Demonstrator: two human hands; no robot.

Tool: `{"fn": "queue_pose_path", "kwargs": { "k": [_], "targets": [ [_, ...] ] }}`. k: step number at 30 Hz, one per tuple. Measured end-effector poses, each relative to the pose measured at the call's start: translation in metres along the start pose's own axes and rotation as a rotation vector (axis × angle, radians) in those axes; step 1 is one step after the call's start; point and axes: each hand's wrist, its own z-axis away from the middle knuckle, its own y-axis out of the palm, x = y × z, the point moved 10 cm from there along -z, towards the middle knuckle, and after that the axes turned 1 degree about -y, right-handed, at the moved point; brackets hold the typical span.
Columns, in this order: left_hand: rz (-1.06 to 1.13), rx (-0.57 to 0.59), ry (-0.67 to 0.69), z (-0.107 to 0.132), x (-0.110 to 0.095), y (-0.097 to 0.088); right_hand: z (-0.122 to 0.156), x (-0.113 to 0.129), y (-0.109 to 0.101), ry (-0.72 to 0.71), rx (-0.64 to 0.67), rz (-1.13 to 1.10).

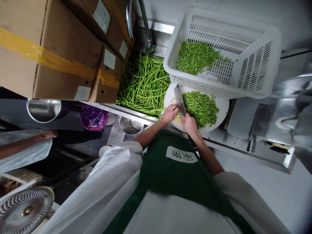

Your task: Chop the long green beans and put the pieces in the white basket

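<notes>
My right hand [190, 125] grips the handle of a cleaver [179, 100], its blade standing across the round white cutting board [223, 112]. Left of the blade, my left hand [170, 113] presses down on a few long green beans [162, 114], fingers curled close to the steel. A heap of chopped green beans [201, 109] covers the right part of the board. Beyond my left hand, a large pile of whole long green beans [146, 83] fills the sink area. The beans under my fingers are partly hidden.
A white plastic basket [255, 65] holding more chopped green pieces stands behind the board. Cardboard boxes [65, 58] are stacked at left, beside a faucet [149, 42]. Another knife [259, 123] lies right of the board. A co-worker's arm [26, 143] shows at far left.
</notes>
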Motion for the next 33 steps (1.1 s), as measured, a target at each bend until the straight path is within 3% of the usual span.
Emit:
{"fn": "queue_pose_path", "kwargs": {
  "k": [5, 8, 13, 17, 21, 33],
  "targets": [
    [-0.046, 0.006, -0.008, -0.017, -0.023, 0.006, 0.002, -0.033, -0.001, 0.052, -0.025, 0.003],
    [-0.047, -0.015, -0.031, -0.022, -0.035, 0.001, 0.008, -0.038, 0.001, 0.071, -0.041, -0.013],
    [-0.043, -0.220, -0.171, 0.001, -0.014, -0.028, 0.009, -0.030, 0.003, 0.072, -0.050, -0.029],
    [-0.036, -0.180, -0.169, 0.015, 0.002, -0.013, 0.016, -0.027, -0.001, 0.071, -0.049, -0.013],
    [-0.029, -0.158, -0.157, 0.016, 0.005, -0.001, 0.029, -0.021, -0.010, 0.059, -0.083, 0.017],
    [-0.030, -0.169, -0.144, 0.015, 0.003, -0.003, 0.015, -0.004, -0.014, 0.012, -0.086, 0.051]
  ]
}}
